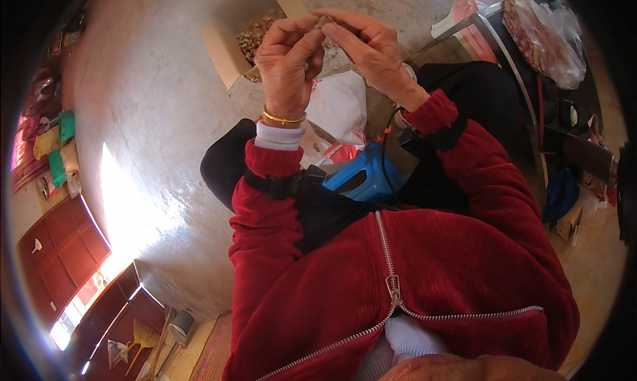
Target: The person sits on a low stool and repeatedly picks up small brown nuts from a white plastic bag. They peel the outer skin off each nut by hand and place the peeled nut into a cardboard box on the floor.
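Note:
My left hand (291, 57) and my right hand (371, 45) meet at their fingertips at the top of the head view. Between them they pinch a small brown peanut (325, 21), partly hidden by the thumbs and fingers. Just beyond my left hand stands an open cardboard box (219, 50), with peanut shells (256, 35) heaped inside. Below the hands, between my knees, lies a white plastic bag (338, 104) with red print. A blue plastic object (371, 174) with a handle-like opening rests nearer my body, partly covered by my sleeve and a black cable.
To the right, a clear plastic bag of reddish peanuts (535, 47) sits on a metal-framed chair (490, 30). A pink plastic container (470, 25) stands behind it. Bits of shell lie on the concrete floor (164, 107). Lower left are brooms (145, 335) and a dustpan (181, 326) near red doors (64, 251).

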Available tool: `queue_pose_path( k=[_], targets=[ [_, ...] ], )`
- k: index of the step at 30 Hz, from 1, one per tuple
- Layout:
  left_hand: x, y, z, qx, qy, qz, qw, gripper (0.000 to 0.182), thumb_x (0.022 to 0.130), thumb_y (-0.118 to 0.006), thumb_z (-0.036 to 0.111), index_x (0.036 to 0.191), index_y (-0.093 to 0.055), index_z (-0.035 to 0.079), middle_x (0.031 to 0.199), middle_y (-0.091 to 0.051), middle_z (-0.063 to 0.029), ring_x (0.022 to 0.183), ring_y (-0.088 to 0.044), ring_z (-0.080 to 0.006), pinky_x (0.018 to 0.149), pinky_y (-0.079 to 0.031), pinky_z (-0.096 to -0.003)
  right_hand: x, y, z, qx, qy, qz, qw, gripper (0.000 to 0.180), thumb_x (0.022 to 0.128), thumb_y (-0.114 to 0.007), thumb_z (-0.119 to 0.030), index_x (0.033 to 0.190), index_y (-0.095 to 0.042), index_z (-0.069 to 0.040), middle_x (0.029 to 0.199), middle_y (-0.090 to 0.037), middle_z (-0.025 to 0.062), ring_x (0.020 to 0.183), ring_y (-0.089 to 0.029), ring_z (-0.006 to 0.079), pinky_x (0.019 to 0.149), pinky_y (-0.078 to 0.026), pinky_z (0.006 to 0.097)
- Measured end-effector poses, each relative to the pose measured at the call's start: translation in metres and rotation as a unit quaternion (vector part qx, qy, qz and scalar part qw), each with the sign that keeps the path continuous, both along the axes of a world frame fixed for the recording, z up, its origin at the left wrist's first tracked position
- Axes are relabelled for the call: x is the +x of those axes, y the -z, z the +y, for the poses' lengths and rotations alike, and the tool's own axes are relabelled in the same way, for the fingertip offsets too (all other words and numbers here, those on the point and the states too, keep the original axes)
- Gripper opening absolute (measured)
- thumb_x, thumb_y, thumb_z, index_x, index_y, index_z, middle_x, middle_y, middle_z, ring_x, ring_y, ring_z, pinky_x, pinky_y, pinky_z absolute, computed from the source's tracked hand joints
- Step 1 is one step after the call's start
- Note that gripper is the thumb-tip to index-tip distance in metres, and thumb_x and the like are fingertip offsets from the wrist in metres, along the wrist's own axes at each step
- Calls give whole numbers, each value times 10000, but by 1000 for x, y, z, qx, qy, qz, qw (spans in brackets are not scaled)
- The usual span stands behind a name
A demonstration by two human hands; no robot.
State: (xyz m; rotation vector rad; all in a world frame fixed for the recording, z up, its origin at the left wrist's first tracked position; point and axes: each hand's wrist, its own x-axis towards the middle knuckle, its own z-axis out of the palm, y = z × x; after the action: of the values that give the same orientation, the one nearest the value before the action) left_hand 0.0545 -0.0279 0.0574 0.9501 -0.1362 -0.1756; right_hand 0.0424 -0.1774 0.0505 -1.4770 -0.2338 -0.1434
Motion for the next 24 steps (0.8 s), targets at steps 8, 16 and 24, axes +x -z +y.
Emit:
queue_pose_path(
  k=[8,16,24],
  targets=[
    [3,-5,2,76,-22,-16,997,105,891,-658,12,993,-675,-9,826,-707,-58,531,-503,-44,423,-343,-183,9,5,-4,-97,7,-98,990,267,974,-527,-22,1220,-628,8,1021,-710,77,941,-666,115,841,-542,243],
    [-2,-6,0,265,-98,-141,949,94,873,-670,21,937,-714,-32,769,-698,-28,567,-527,-26,503,-415,-177,8,5,-6,-168,19,-153,974,287,958,-530,6,1227,-631,-17,923,-715,90,817,-668,121,736,-539,237],
    [-8,3,0,270,-91,-108,952,122,861,-661,50,943,-722,-18,686,-639,11,595,-524,-24,517,-423,-192,6,7,-1,-194,49,-231,952,243,909,-566,21,1139,-641,2,802,-674,149,668,-649,200,589,-503,280]
  ],
)
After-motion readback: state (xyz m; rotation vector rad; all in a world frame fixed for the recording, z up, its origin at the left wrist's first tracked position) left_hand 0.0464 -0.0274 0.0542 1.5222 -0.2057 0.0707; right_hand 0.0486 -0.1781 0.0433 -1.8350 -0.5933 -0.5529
